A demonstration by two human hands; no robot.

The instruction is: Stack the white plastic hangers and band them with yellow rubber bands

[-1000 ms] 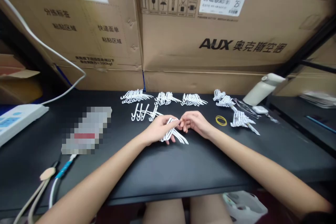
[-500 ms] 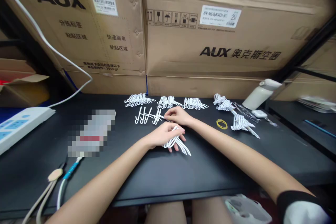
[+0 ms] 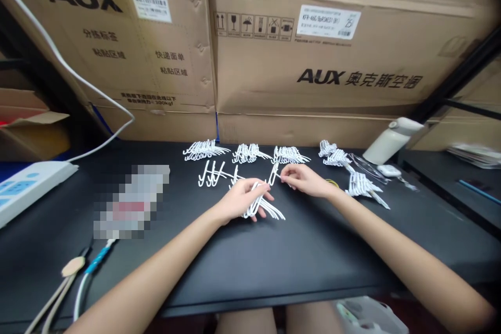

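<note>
My left hand (image 3: 245,197) is closed around a bunch of white hooks (image 3: 274,211), whose straight ends fan out to the right. Just right of it, my right hand (image 3: 300,179) pinches a single white hook (image 3: 273,173) by its thin end, the curved end pointing left. Several loose hooks (image 3: 211,174) lie on the black table behind my left hand. Along the back stand three piles of the same hooks: a left pile (image 3: 204,150), a middle pile (image 3: 249,153) and a right pile (image 3: 289,155).
Bundled hooks (image 3: 362,185) lie at the right beside yellow rubber bands (image 3: 332,183), partly hidden by my right wrist. A white bottle (image 3: 392,141) leans behind them. Large cardboard boxes (image 3: 258,88) wall off the back. A blurred phone-like object (image 3: 133,201) and a power strip (image 3: 33,188) are at left.
My right hand has moved right, away from the loose hooks, carrying a hook. My left hand keeps its bunch in nearly the same place.
</note>
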